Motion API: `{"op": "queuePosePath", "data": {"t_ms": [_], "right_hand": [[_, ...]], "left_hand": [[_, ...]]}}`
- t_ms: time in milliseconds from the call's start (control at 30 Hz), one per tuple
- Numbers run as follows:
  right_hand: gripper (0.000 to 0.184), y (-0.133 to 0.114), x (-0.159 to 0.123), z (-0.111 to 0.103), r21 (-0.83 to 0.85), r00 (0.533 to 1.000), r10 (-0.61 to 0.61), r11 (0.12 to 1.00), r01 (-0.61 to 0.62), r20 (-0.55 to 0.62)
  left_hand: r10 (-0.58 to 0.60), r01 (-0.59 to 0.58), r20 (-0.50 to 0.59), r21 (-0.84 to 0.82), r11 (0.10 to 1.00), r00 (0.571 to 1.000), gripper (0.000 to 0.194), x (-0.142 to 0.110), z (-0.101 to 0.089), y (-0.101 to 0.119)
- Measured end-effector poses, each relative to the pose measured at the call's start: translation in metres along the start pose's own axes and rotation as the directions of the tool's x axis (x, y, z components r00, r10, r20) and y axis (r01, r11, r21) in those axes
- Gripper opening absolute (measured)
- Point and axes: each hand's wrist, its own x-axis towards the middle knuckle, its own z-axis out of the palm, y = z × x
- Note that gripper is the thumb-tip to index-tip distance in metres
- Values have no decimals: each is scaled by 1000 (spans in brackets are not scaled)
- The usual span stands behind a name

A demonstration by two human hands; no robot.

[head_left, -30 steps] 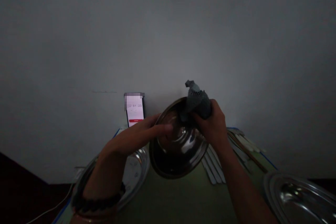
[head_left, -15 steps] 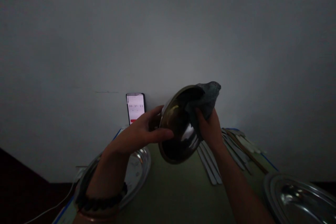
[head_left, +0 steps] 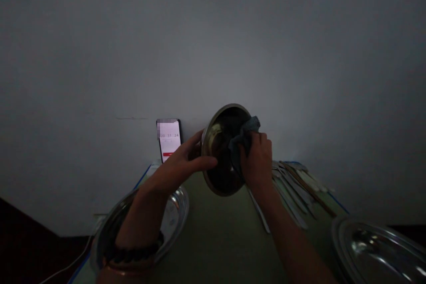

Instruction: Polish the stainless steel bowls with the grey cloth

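Note:
A shiny metal bowl [head_left: 218, 151] is held up above the table, tilted on its side with its inside facing right and toward me. My left hand [head_left: 186, 159] grips its left rim, thumb inside and fingers behind the outer wall. In my right hand [head_left: 258, 159] a grey-blue cloth [head_left: 242, 140] is bunched up, pressed at the right side of the bowl's opening. Part of the cloth and the right fingertips are hidden from view.
A phone [head_left: 170, 137] showing a timer leans against the wall [head_left: 213, 44]. Metal trays stand left [head_left: 181, 213] and right [head_left: 342, 239] on the green table [head_left: 213, 235]. Several knives or flat utensils [head_left: 296, 191] and a brown stick [head_left: 311, 188] lie at the back right.
My right hand has shifted left and turned its knuckles up, and the cloth is more bunched. The bowl has moved slightly up and turned a little in my left hand.

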Motion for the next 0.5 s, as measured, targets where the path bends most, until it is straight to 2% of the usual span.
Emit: {"op": "queuePosePath", "data": {"t_ms": [133,267,333,400,500], "right_hand": [[32,-3,-4,4,-7,996,-28,1000,29,81],[31,0,-4,8,172,989,90,979,-109,114],[26,-2,-3,7,336,983,149,925,-178,110],[22,-9,-3,4,497,973,165,838,-225,163],[21,-25,-4,-5,690,951,56,676,-260,303]], "left_hand": [[-53,52,12,64,997,999,62,3,10,2],[-130,121,83,113,986,988,54,7,21,-2],[-168,159,100,95,983,981,47,9,24,-8],[-198,194,99,53,980,975,46,11,25,-16],[-208,210,27,-59,976,978,50,15,24,-25]]}}
